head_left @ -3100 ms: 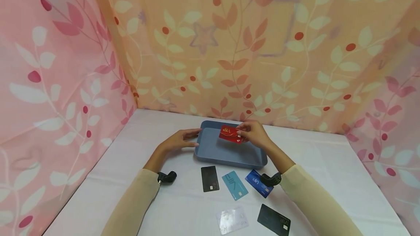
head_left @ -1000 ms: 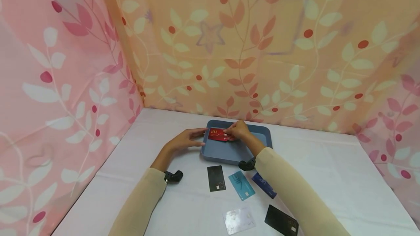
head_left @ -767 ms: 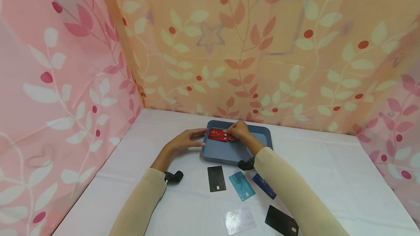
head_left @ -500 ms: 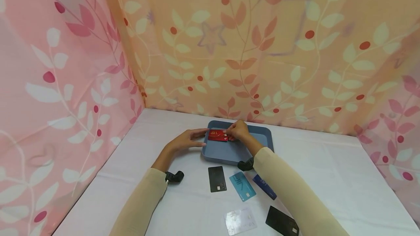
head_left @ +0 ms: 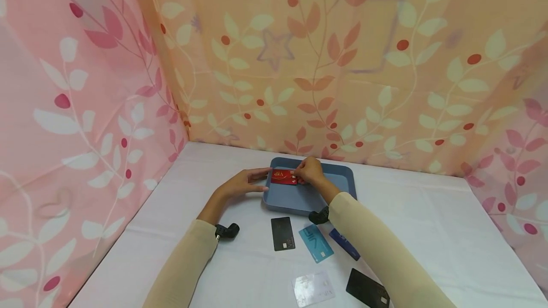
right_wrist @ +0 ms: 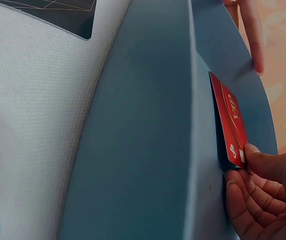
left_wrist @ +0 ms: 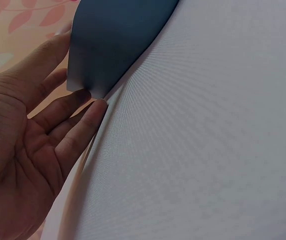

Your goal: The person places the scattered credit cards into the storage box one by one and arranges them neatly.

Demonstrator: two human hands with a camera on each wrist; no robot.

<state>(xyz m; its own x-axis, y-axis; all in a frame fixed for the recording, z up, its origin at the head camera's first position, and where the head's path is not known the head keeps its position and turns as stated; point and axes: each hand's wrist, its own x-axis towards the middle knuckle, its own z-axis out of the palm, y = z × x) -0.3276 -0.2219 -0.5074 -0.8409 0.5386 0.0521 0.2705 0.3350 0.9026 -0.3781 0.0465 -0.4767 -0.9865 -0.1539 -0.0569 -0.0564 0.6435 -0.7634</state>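
A red VIP card is at the left end of the blue-grey tray, low over or touching its floor. My right hand pinches the card's right end between thumb and fingers, plain in the right wrist view, where the red card tilts slightly up from the floor. My left hand has its fingers extended against the tray's left end. In the left wrist view, fingertips of the left hand touch the outer wall of the tray.
In front of the tray lie a black card, a light blue card, a dark blue card, a clear card and another black card. The right sleeve partly covers some. A patterned cloth wall stands behind.
Since about three seconds ago, my right hand has carried the red card left and down in the tray. Over the last second it has hardly moved. My left hand stays at the tray's end.
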